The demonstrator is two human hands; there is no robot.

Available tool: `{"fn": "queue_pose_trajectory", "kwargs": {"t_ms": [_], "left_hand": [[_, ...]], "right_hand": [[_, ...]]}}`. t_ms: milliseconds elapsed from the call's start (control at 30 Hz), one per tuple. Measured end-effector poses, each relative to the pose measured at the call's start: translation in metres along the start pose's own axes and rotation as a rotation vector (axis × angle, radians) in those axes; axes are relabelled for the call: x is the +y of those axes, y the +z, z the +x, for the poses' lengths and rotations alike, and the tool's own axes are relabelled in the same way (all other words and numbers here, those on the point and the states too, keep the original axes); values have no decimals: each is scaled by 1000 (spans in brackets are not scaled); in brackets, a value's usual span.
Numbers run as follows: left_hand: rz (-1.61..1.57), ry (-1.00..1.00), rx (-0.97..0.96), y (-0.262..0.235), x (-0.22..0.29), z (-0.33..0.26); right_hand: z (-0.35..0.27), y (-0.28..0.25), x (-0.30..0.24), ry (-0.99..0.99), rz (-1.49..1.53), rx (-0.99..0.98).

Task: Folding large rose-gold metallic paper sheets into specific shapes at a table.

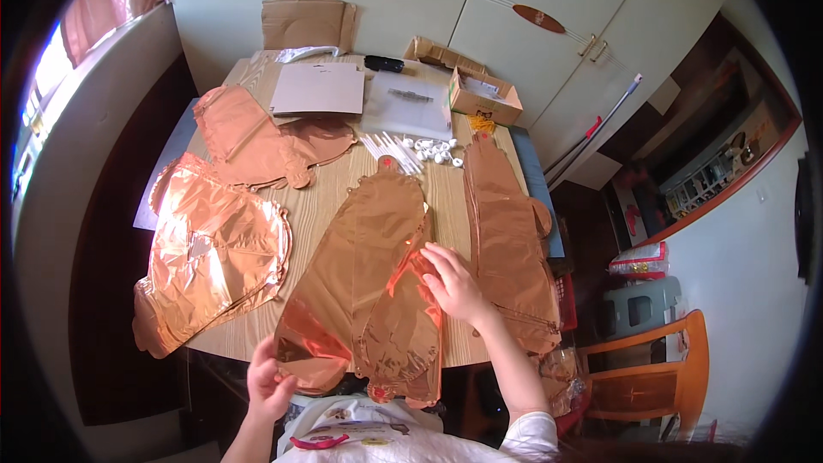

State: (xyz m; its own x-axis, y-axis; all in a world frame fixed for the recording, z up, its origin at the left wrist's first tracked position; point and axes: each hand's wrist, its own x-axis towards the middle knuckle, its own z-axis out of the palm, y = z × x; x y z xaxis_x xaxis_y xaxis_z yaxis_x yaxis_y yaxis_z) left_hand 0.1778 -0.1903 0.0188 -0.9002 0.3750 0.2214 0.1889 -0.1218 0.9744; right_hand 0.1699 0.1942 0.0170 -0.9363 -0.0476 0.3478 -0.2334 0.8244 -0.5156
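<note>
A flat, uninflated rose-gold foil balloon (360,231) lies in front of me, its lower end reaching past the table's near edge. My left hand (269,384) is closed with curled fingers at its lower left corner, where the foil lifts and shines orange. On the balloon's right edge rests my right hand (456,285), fingers stretched out over a creased, reddish fold. More flat foil balloons lie around it: a crinkled, shiny pile (214,249) at the left, a duller pile (249,141) behind that, and a long folded stack (506,240) at the right.
White sticks (390,153) and small white cups (437,151) lie beyond the middle balloon. Further back are a pale flat sheet (317,88), a clear plastic bag (407,103) and an open cardboard box (486,96). A wooden chair (643,377) stands at the right.
</note>
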Motion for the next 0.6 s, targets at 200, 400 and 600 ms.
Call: {"fn": "queue_pose_trajectory", "kwargs": {"t_ms": [200, 400, 600], "left_hand": [[737, 186, 201, -19, 17, 35], [1074, 408, -548, 23, 1, 114], [1118, 450, -696, 32, -23, 139]], "right_hand": [[-43, -11, -14, 39, -9, -52], [-51, 6, -20, -30, 20, 3], [-52, 22, -12, 25, 103, 51]]}}
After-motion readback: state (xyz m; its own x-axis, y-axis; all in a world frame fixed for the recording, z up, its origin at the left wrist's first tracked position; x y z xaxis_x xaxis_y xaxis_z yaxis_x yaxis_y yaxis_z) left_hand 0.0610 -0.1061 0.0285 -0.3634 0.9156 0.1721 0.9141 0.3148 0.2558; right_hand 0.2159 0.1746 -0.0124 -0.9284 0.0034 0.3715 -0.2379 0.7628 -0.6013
